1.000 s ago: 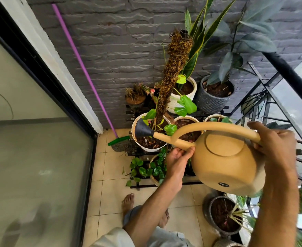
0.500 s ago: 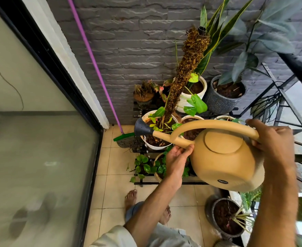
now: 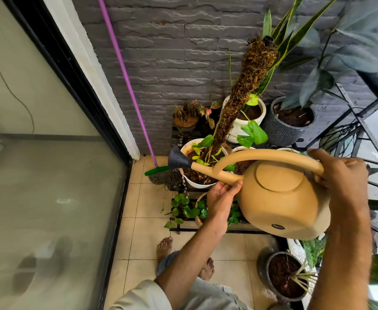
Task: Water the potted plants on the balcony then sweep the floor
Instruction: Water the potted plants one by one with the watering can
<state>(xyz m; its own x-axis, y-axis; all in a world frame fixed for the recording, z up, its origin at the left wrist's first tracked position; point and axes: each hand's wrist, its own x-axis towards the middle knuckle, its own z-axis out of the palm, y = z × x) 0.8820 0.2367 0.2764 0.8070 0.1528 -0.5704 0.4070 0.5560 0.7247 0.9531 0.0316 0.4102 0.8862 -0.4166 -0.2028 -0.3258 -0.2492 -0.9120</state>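
The watering can [image 3: 279, 198] hides most of the plant stand [image 3: 217, 230] and the pots behind it. The broom's [image 3: 125, 86] purple handle runs off the top edge. The small logo on the can is too tiny to read.

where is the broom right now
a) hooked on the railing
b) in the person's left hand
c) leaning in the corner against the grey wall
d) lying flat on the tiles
c: the broom stands propped on the grey wall, while both hands hold the watering can.
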